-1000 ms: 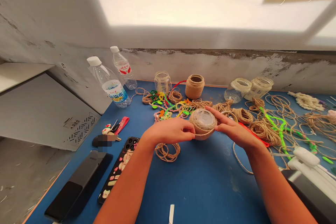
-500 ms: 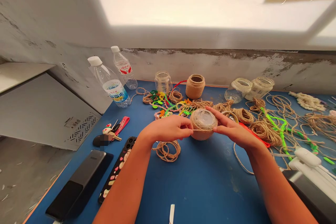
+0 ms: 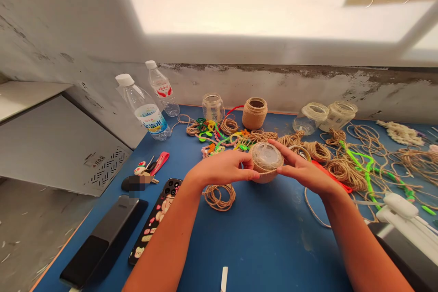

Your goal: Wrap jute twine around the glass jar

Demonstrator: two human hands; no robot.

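A glass jar [image 3: 267, 155] wrapped in jute twine stands on the blue table with its clear round base facing up. My left hand [image 3: 229, 167] is closed at the jar's left side, pinching the strand of twine, with the thumb against the front of the wrapping. My right hand [image 3: 301, 169] grips the jar's right side, fingers at the back and thumb in front. A loose coil of twine [image 3: 220, 197] lies on the table below my left wrist. Part of the jar's left side is hidden by my left fingers.
Behind are a twine-wrapped jar [image 3: 254, 114], bare glass jars [image 3: 212, 108], and two plastic bottles [image 3: 150, 118]. Twine bundles [image 3: 345, 171] and coloured pipe cleaners [image 3: 215, 139] lie around. Left are keys [image 3: 153, 178], a phone [image 3: 155, 223] and a power bank [image 3: 102, 242].
My left hand has moved slightly right, bringing its thumb from beside the jar onto the front of the wrapping. My right hand stays nearly in place around the jar.
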